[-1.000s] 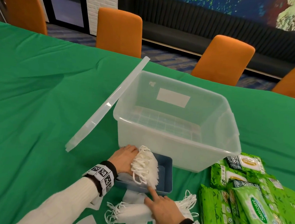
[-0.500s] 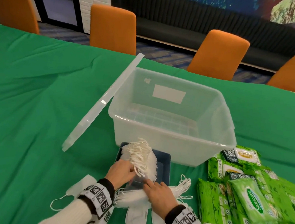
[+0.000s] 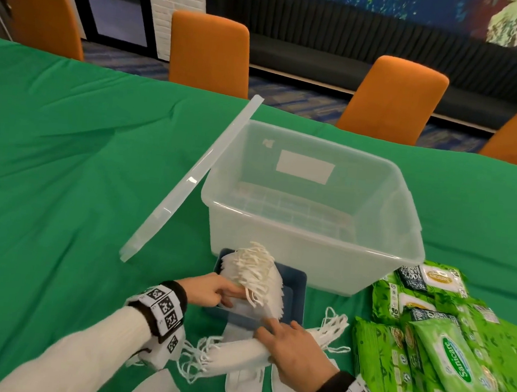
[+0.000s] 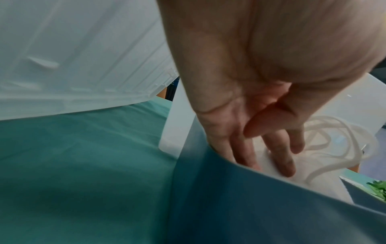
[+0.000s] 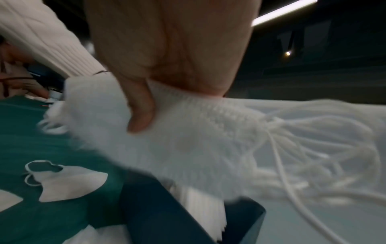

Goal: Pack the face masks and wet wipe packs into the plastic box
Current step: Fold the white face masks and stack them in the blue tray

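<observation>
The clear plastic box (image 3: 312, 213) stood open on the green tablecloth (image 3: 65, 179), nothing in it, its lid (image 3: 189, 180) leaning against its left side. Just in front of it sat a blue tray (image 3: 298, 282) holding a stack of face masks (image 3: 256, 277). The left hand (image 3: 211, 290) reached into the tray, fingers straight against that stack. The right hand (image 3: 296, 352) gripped a second bundle of masks (image 3: 236, 358) at the tray's near edge, thumb curled over it. Green wet wipe packs (image 3: 443, 352) lay piled to the right.
</observation>
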`<state>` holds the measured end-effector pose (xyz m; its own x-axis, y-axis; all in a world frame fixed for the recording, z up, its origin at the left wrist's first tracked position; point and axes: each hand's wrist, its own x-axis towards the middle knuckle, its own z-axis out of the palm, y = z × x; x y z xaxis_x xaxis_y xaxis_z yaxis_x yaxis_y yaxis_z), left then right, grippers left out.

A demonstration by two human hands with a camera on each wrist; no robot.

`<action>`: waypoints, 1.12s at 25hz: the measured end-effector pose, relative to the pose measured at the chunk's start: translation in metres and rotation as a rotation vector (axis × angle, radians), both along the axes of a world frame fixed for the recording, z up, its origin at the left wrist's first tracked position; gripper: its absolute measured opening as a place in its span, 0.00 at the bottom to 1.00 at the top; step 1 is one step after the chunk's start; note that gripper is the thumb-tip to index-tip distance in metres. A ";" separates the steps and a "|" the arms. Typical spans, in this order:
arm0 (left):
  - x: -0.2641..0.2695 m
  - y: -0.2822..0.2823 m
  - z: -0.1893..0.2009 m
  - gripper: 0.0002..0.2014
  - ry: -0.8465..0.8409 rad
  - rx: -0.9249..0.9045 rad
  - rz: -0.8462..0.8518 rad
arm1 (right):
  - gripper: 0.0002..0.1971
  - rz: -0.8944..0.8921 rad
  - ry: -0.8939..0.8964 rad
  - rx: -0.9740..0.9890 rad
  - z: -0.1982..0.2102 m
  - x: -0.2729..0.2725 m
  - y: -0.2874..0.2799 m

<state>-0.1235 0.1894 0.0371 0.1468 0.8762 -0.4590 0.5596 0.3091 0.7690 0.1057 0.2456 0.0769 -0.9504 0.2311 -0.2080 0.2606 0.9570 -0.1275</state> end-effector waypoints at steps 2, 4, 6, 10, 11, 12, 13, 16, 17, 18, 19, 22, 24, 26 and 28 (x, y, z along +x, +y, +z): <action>-0.003 0.004 0.001 0.37 0.028 -0.006 -0.054 | 0.30 0.006 0.127 0.055 -0.003 -0.003 -0.006; -0.007 0.008 -0.002 0.34 0.037 -0.018 -0.119 | 0.26 -0.012 0.250 0.060 -0.017 -0.012 -0.009; -0.007 0.009 -0.002 0.31 -0.006 -0.061 -0.122 | 0.21 -0.037 0.257 0.108 -0.038 -0.015 -0.009; -0.007 0.011 -0.003 0.28 -0.291 -0.159 -0.022 | 0.21 -0.070 0.202 0.146 -0.063 -0.012 0.000; -0.008 0.012 -0.004 0.29 -0.303 -0.173 -0.017 | 0.21 -0.070 0.198 0.127 -0.064 -0.013 0.000; -0.008 0.014 -0.007 0.29 -0.299 -0.188 -0.023 | 0.20 -0.076 0.180 0.097 -0.063 -0.015 -0.001; -0.008 0.016 -0.008 0.27 -0.278 -0.199 0.008 | 0.19 -0.084 0.182 0.064 -0.063 -0.017 -0.001; 0.005 0.021 0.009 0.20 -0.176 -0.180 -0.025 | 0.26 -0.139 0.154 -0.001 -0.061 -0.024 0.012; 0.009 0.022 0.015 0.21 -0.085 -0.135 -0.048 | 0.30 -0.168 0.122 -0.040 -0.059 -0.026 0.018; 0.008 0.022 0.016 0.26 -0.026 -0.125 -0.068 | 0.30 -0.183 0.079 -0.061 -0.055 -0.028 0.023; 0.007 0.022 0.017 0.32 -0.009 -0.152 -0.041 | 0.28 -0.184 0.027 -0.090 -0.050 -0.031 0.029; 0.000 0.020 0.007 0.43 0.013 -0.180 -0.026 | 0.24 -0.175 -0.079 -0.127 -0.036 -0.041 0.040; 0.002 0.019 0.007 0.37 0.090 -0.169 -0.117 | 0.22 -0.151 -0.111 -0.127 -0.033 -0.043 0.043; 0.008 0.019 0.011 0.28 0.259 -0.126 -0.212 | 0.21 -0.132 -0.118 -0.139 -0.032 -0.043 0.042; 0.010 0.019 0.011 0.22 0.390 -0.089 -0.273 | 0.21 -0.127 -0.125 -0.142 -0.034 -0.044 0.045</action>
